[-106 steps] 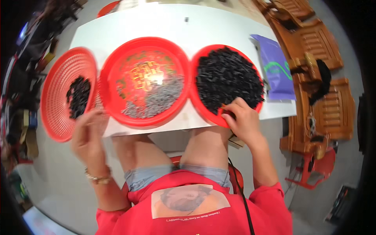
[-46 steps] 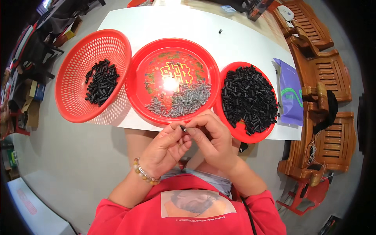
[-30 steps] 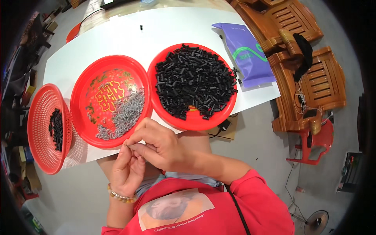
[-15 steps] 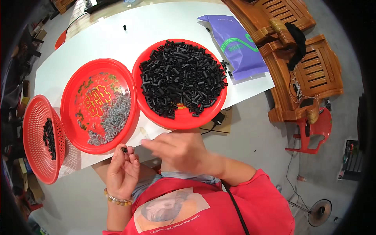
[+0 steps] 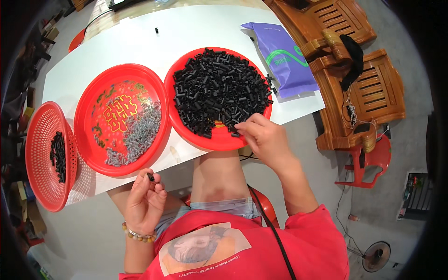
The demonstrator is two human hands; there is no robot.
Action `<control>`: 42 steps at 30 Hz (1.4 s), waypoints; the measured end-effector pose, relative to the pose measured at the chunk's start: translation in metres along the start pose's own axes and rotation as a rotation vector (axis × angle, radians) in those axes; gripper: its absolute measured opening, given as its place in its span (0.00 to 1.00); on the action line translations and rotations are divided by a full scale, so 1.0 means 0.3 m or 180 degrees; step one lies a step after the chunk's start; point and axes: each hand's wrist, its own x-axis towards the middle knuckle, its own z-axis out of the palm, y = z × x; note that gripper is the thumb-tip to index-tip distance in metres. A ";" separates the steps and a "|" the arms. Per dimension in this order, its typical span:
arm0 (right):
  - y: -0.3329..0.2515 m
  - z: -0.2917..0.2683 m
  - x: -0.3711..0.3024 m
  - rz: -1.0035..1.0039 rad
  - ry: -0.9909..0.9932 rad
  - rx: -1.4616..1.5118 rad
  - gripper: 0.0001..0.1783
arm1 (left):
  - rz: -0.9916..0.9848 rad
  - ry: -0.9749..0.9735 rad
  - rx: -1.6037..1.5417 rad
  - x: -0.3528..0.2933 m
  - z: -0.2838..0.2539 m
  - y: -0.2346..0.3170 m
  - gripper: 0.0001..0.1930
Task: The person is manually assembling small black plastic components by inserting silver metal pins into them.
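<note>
- Looking down from the head camera, the left hand (image 5: 145, 198) is seen curled nearly closed below the table edge, a small black cylindrical plastic piece (image 5: 150, 177) pinched at its fingertips; a beaded bracelet (image 5: 137, 234) is worn on that wrist.
- The right hand (image 5: 262, 138) is stretched over the near rim of the round red plastic plate heaped with black pieces (image 5: 186, 130), its fingers drawn narrowly together and touching the short black tubular pieces (image 5: 219, 91) at the pile's near edge; whether one is gripped cannot be told.
- A round glossy red plate with gold ornament (image 5: 88, 105) is set just left of it, rims touching, and a loose heap of small grey metal springs (image 5: 137, 135) is spread across its near right part.
- A red plastic mesh basket (image 5: 39, 163), finely perforated, is placed at the far left, tilted on the table's edge, with a few black pieces (image 5: 58, 156) inside.
- All three are carried by a flat white table (image 5: 140, 37); a smooth purple plastic bag (image 5: 284, 58) lies at its right end.
- Slatted wooden chairs (image 5: 368, 88) are seen beyond on the right.
</note>
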 end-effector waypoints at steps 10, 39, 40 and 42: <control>-0.036 0.046 0.069 -0.0054 -0.0260 -0.0741 0.05 | -0.0051 0.0078 0.0184 0.006 0.012 -0.007 0.09; -0.381 0.077 -0.004 -0.1194 0.0557 0.1417 0.11 | 0.0156 -0.0042 0.0870 -0.013 0.075 -0.045 0.08; -0.383 0.076 -0.006 -0.1225 0.0593 0.1319 0.10 | 0.0159 -0.0042 0.0871 -0.014 0.075 -0.044 0.08; -0.373 0.080 -0.005 -0.1417 0.0639 0.1312 0.12 | 0.0245 -0.0036 0.1081 -0.017 0.075 -0.043 0.08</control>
